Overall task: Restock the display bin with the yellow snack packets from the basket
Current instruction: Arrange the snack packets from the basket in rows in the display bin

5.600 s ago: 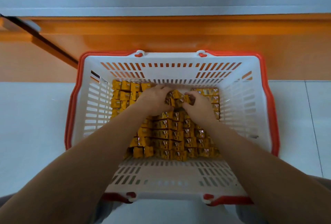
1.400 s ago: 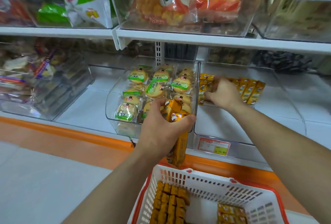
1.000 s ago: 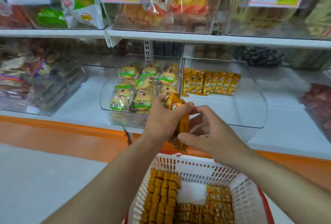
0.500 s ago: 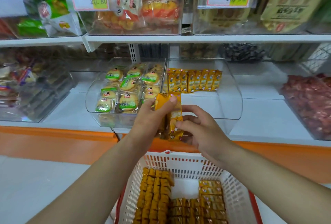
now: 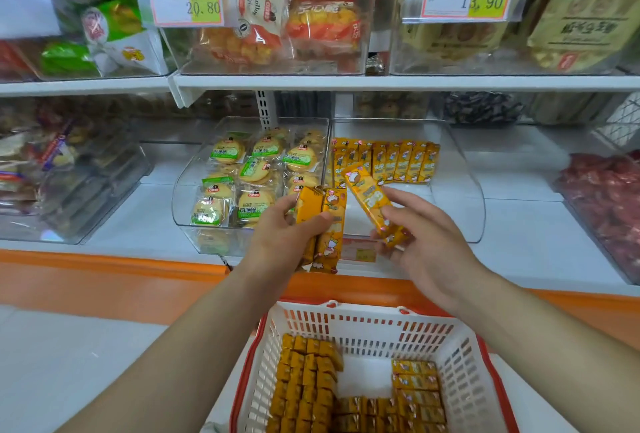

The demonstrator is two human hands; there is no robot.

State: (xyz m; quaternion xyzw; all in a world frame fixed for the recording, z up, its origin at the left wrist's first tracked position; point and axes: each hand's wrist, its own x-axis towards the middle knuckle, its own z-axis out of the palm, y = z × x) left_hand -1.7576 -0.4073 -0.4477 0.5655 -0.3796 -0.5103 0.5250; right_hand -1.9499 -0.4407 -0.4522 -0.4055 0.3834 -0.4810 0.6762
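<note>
Head view, left grip (image 5: 280, 242) clutching upright packet bundle (image 5: 327, 225), right grip (image 5: 426, 242) pinching one tilted packet (image 5: 369, 197)

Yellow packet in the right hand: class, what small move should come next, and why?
Probably carry the single yellow packet forward into the clear display bin and set it beside the row of packets there. The right hand pinches it in front of the bin, while the left hand grips spare packets.

At frame centre, the left hand (image 5: 284, 242) is gripping several yellow packets (image 5: 323, 225) while the right hand (image 5: 426, 242) is pinching a single packet (image 5: 369, 199) above the basket (image 5: 363, 325).
</note>
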